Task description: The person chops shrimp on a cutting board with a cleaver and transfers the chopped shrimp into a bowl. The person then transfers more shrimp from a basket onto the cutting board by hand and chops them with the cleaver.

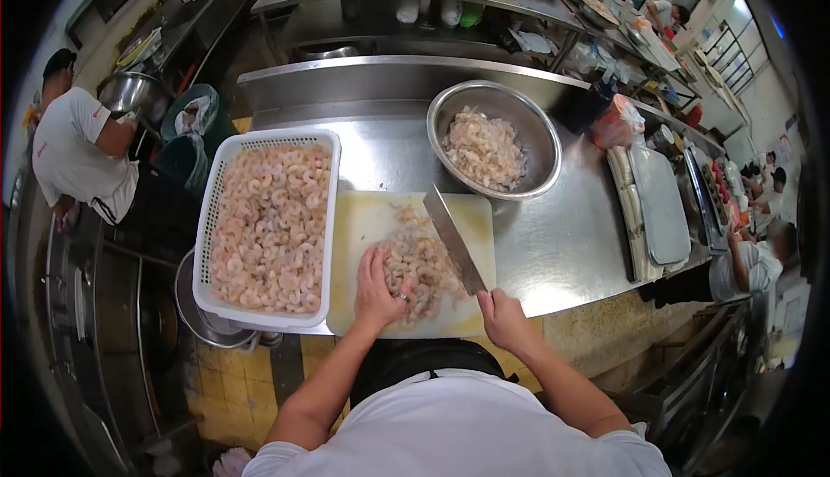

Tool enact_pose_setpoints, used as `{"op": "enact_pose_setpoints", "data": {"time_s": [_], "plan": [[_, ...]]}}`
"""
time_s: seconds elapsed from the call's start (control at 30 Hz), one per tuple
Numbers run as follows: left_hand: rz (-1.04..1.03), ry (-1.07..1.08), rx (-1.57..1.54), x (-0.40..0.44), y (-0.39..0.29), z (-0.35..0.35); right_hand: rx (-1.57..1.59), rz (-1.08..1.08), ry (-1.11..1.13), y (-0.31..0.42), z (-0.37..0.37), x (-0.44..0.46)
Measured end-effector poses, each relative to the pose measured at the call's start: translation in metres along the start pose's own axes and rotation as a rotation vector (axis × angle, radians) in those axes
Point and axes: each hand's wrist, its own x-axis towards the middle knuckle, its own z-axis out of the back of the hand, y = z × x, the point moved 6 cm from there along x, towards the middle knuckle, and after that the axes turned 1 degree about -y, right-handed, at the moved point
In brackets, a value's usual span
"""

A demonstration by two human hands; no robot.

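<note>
Head: pale shrimp (270, 225) in white plastic basket (331, 218), round steel bowl (539, 127).
Right hand (507, 320) grips steel cleaver (454, 241); left hand (377, 294), unclenched, touches shrimp.

Around your hands you can read no word, brand, number or sign. Well out past your left hand (377, 291), on the side away from your right hand (508, 321), a co-worker's white shirt (78, 153) bears a small red mark (98, 104) near the shoulder, too small for you to tell whether it is lettering.
</note>
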Motion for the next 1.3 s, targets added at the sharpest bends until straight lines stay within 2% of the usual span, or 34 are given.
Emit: {"op": "enact_pose_setpoints", "data": {"time_s": [0.1, 0.13, 0.23, 0.43, 0.57, 0.77, 0.87, 0.9, 1.07, 1.3], "plan": [[0.031, -0.013, 0.006, 0.001, 0.001, -0.002, -0.059, -0.008, 0.009, -0.025, -0.042, 0.0], [0.029, -0.011, 0.007, 0.002, 0.0, -0.001, -0.032, 0.055, -0.075, -0.019, -0.045, 0.007], [0.03, -0.014, 0.012, 0.0, -0.001, 0.0, 0.041, 0.126, -0.127, 0.006, -0.038, 0.043], [0.04, -0.048, -0.023, 0.005, 0.008, -0.006, 0.015, 0.085, -0.014, 0.032, -0.013, 0.008], [0.067, -0.059, -0.057, 0.012, 0.007, -0.003, -0.092, 0.131, -0.007, 0.001, -0.069, 0.024], [0.054, -0.085, -0.063, 0.017, 0.007, -0.001, -0.012, 0.234, -0.042, 0.028, -0.041, 0.038], [0.062, -0.094, -0.076, 0.014, 0.01, -0.001, -0.016, 0.141, 0.021, 0.044, -0.024, 0.008], [0.061, -0.101, -0.08, 0.015, 0.01, -0.002, -0.023, 0.096, 0.039, 0.045, -0.024, 0.003], [0.054, -0.088, -0.045, 0.015, 0.012, -0.007, -0.12, 0.135, 0.036, 0.026, -0.079, 0.042], [0.057, -0.114, -0.067, 0.015, 0.009, 0.0, -0.02, 0.212, 0.019, 0.043, -0.043, 0.043]]}}
